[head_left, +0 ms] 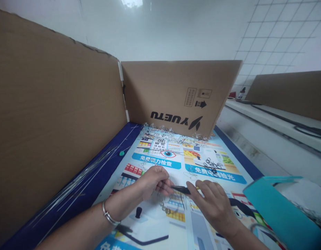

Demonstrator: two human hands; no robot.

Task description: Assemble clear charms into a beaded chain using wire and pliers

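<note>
My right hand (212,201) is closed around a pair of pliers (181,189). Their dark, narrow jaws point left, up against the fingertips of my left hand (156,180). The fingers of that left hand are curled in a pinch; what lies between them is too fine to make out, perhaps thin wire. Just below the two hands, a string of clear round beads (164,207) shows over the printed sheet (147,222). A metal bangle (108,213) circles my left wrist. The plier handles are mostly hidden in my right palm.
Cardboard panels (58,90) wall the left and far sides. Long thin wires (84,170) lie along the left, near a small green lump (121,153). Clear beaded pieces (173,135) line the back. Black loops (212,165) lie right of centre; a teal box (285,205) stands at right.
</note>
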